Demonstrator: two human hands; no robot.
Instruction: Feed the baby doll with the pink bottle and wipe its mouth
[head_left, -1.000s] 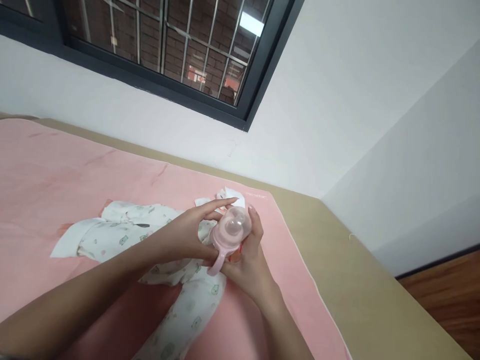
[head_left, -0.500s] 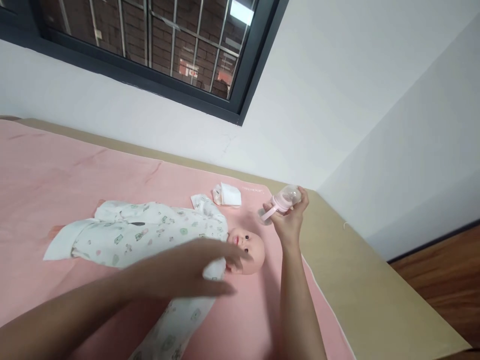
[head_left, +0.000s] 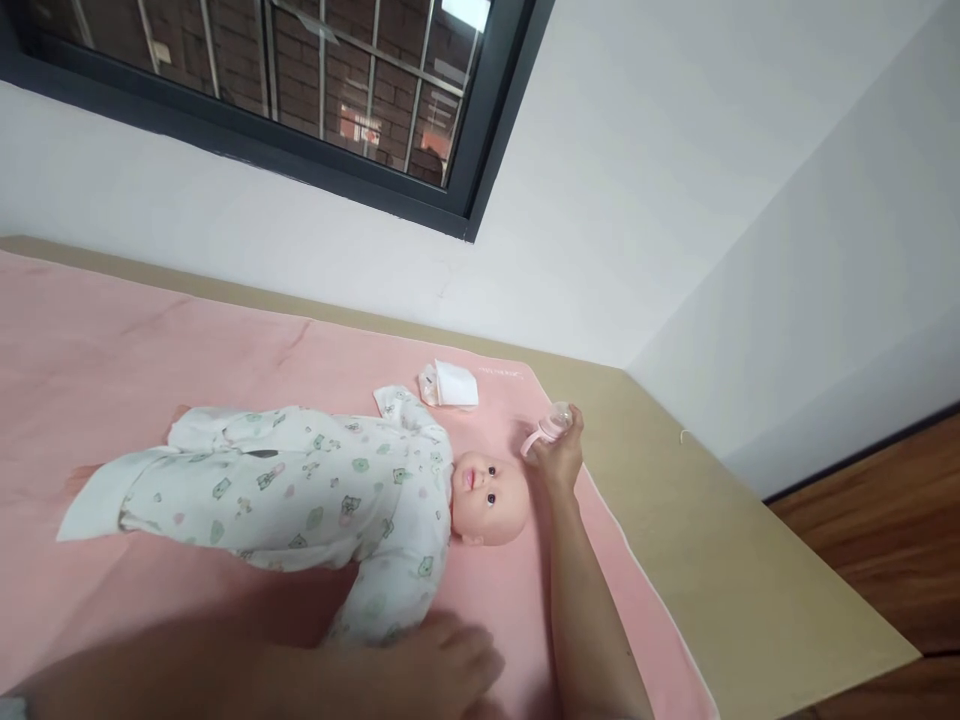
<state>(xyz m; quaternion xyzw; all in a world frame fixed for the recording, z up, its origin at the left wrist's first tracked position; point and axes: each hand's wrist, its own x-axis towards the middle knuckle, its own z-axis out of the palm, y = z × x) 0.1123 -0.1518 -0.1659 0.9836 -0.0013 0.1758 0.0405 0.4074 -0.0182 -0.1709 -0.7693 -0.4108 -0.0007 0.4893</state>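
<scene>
Meanwhile, the right hand [head_left: 559, 458] closes around a pink baby bottle [head_left: 550, 428] at the doll's [head_left: 480, 495] two o'clock, apparently setting it down, while the left hand [head_left: 442, 665] rests flat, holding nothing.

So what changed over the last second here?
Both hands held the pink baby bottle over the doll, then parted. The right hand carried it to the pink mat's far right corner, still gripping it. The left hand let go and dropped to the near edge by the doll's sleeve, uncovering the doll's face. Doll and folded white cloth stayed put.
</scene>
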